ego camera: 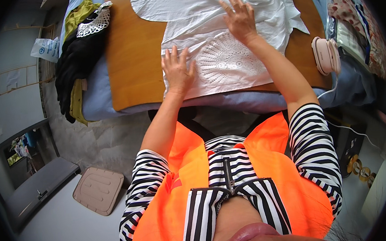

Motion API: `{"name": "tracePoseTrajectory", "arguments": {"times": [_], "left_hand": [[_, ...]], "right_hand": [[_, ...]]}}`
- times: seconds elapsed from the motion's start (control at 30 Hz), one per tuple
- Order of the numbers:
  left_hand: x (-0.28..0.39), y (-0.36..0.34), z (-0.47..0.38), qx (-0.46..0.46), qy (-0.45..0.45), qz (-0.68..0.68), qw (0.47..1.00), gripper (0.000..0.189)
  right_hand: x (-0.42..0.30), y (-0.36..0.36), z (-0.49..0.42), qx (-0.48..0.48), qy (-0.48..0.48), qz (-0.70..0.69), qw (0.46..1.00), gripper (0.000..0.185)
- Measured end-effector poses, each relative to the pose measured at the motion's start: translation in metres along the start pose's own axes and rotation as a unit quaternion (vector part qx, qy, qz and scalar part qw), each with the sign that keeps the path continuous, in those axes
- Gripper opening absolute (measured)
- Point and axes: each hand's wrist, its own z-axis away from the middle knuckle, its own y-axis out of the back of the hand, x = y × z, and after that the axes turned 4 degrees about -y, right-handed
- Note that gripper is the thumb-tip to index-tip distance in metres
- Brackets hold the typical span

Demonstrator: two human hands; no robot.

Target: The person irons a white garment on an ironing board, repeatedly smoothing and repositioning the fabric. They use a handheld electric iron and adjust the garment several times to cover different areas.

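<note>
A white garment with a round lace panel is spread over a brown board. My left hand lies palm down on the cloth near its left edge, fingers apart, just left of the lace. Farther from me, my right hand rests flat on the fabric above the lace, fingers also spread. Wrinkles and folds gather in the cloth beyond and to the right of my right hand. The far end of the garment runs out of view.
Right of the garment stands a pale pink handheld steam iron with a white cord. Folded printed clothes lie beyond it. Black clothing with white lace hangs over the left edge of the blue bed covering. A brown lidded box sits lower left.
</note>
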Motion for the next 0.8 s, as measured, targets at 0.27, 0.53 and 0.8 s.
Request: {"name": "tracePoseTrajectory", "arguments": {"times": [0.27, 0.53, 0.8], "left_hand": [[-0.036, -0.034, -0.118, -0.065, -0.008, 0.219, 0.974, 0.041], [-0.066, -0.048, -0.106, -0.085, 0.038, -0.039, 0.995, 0.059], [-0.038, -0.045, -0.104, 0.025, -0.093, 0.053, 0.994, 0.039]], "right_hand": [[-0.029, 0.016, 0.072, -0.032, -0.022, -0.075, 0.996, 0.054], [-0.031, 0.018, 0.083, -0.078, -0.077, -0.075, 0.991, 0.050], [0.021, 0.024, 0.054, 0.069, -0.077, -0.123, 0.987, 0.035]]}}
